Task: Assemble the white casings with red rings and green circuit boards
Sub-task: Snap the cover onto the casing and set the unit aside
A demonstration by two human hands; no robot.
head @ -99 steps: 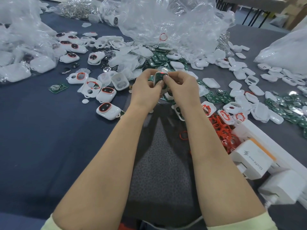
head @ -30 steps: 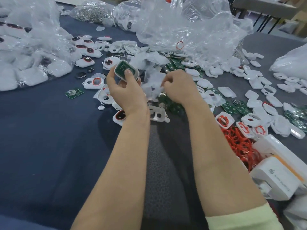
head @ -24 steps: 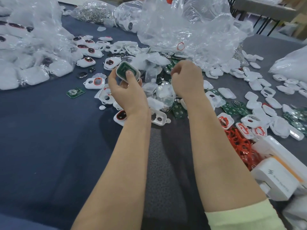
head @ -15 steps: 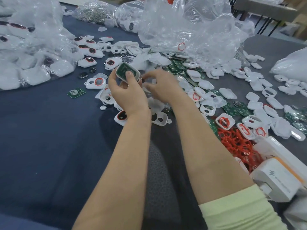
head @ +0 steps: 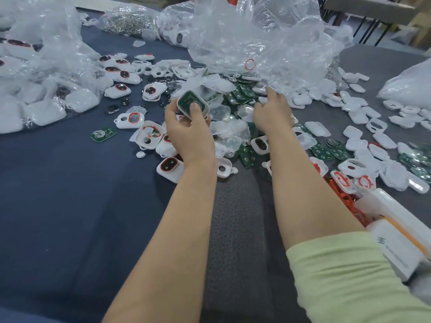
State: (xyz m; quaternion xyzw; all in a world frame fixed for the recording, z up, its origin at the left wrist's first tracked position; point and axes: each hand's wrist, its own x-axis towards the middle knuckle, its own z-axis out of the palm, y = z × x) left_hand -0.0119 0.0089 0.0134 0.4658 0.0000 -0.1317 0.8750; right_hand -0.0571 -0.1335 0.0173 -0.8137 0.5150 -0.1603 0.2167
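Left hand (head: 186,134), centre of frame: grip holds the white casing (head: 180,107) above the surface (head: 70,194), thumb pressing the green circuit board (head: 189,99) seated inside, as half a second earlier. Right hand (head: 272,114) has left the casing and moved right onto the pile of loose parts (head: 235,96). Its fingertips are buried, so its grip cannot be told.

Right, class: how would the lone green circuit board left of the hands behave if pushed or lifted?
The green circuit board looks thin and flat, so probably stiff and light. Lying flat on the blue cloth, it should slide or drag, not roll. Its raised metal part might snag.
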